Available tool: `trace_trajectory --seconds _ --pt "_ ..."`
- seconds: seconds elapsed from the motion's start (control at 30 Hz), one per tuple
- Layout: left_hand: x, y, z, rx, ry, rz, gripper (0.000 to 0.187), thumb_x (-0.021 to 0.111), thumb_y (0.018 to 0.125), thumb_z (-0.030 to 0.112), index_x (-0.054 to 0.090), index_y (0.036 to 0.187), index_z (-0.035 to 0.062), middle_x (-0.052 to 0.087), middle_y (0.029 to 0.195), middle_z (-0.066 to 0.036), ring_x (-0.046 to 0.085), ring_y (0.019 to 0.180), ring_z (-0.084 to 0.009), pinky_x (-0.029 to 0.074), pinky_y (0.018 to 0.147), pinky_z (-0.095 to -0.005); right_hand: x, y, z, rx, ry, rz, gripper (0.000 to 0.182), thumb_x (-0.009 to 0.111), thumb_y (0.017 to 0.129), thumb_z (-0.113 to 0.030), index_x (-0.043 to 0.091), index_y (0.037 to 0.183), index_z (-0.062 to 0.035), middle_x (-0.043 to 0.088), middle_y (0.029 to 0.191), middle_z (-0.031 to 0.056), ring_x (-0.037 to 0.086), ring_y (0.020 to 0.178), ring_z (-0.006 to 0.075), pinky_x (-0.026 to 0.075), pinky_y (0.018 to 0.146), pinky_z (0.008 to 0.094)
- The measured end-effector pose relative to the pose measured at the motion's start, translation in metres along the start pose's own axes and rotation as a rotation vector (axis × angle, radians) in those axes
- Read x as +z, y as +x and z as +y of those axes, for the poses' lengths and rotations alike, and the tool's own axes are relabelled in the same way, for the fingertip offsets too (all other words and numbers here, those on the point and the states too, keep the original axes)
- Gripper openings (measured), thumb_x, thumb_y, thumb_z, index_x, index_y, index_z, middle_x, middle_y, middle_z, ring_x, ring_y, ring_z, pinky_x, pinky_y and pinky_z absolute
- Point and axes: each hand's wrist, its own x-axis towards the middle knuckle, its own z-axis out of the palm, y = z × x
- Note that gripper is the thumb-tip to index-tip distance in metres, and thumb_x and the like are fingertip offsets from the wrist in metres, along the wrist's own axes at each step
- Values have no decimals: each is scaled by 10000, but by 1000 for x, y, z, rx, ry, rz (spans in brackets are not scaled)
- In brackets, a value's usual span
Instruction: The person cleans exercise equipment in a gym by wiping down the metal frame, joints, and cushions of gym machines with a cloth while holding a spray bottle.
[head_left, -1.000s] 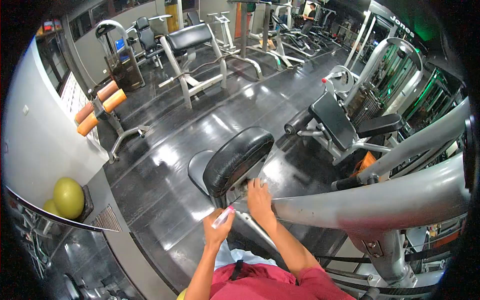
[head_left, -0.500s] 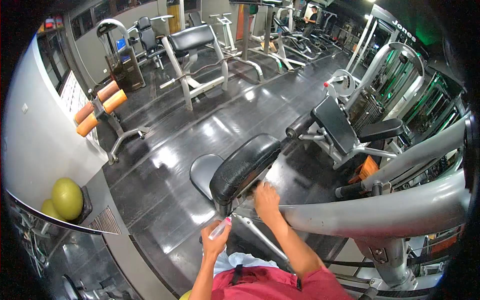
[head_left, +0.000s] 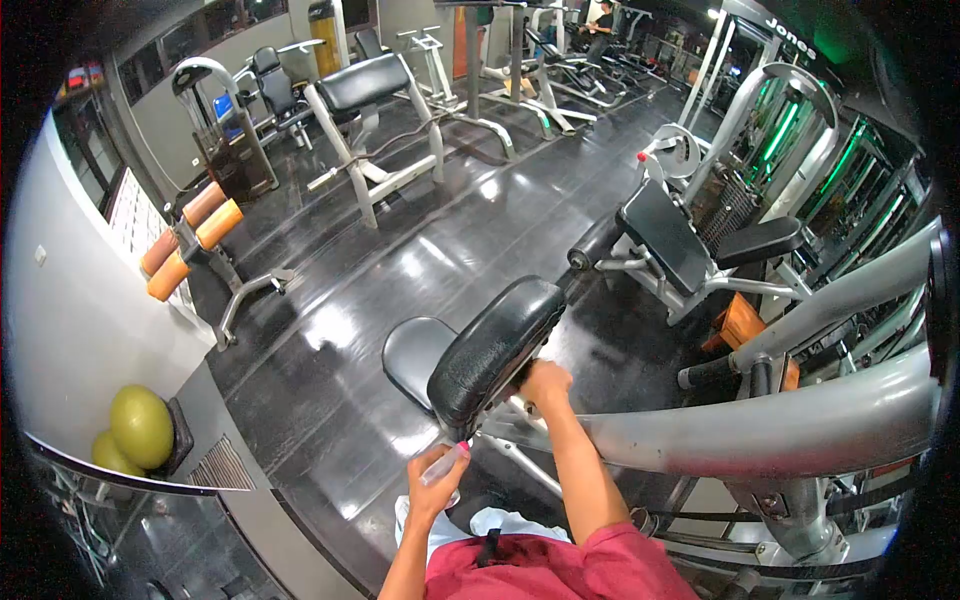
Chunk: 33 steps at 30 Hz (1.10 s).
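My left hand (head_left: 432,492) is closed around a small translucent bottle (head_left: 440,466) with a pink top. It is held just below the lower end of a black padded backrest (head_left: 497,345). Against the back side of that pad is my right hand (head_left: 547,384), its fingers curled and partly hidden; what they hold, if anything, does not show. The round-edged black seat (head_left: 415,358) of the same machine lies beyond the pad, to its left. A thick silver frame tube (head_left: 760,420) runs right from near my right forearm.
A bench with a black pad (head_left: 668,235) stands to the right. Ahead is a preacher-curl bench (head_left: 365,85) with a bar. Orange foam rollers (head_left: 218,224) and green exercise balls (head_left: 142,427) are at left. A person (head_left: 600,28) is far back.
My right hand has moved a little up and right along the back of the pad. My left hand keeps the bottle near the pad's lower end. The camera view has shifted slightly.
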Motion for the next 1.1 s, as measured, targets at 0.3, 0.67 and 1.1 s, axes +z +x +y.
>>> trace_trajectory --seconds 0.3,0.67,1.1 --pt "-17 13 2 42 -8 -143 272 699 841 267 682 749 11 607 591 -9 548 557 -61 414 510 -252 -51 -32 -5 12 -175 -253 244 606 859 -223 739 1034 -115 698 1143 105 670 1063 297 563 763 429" --pt "-22 25 0 -14 92 -206 196 670 818 215 707 802 24 661 658 -29 560 531 -82 425 490 -256 8 -75 9 -98 -165 297 266 571 873 -169 609 1108 -51 649 986 133 670 873 255 531 689 343" --pt "-28 0 3 44 91 -162 265 722 810 260 653 700 29 562 551 -10 511 511 -62 375 474 -262 3 -99 20 -495 -139 456 252 628 784 -113 623 1035 -104 583 956 79 636 844 264 520 580 362"
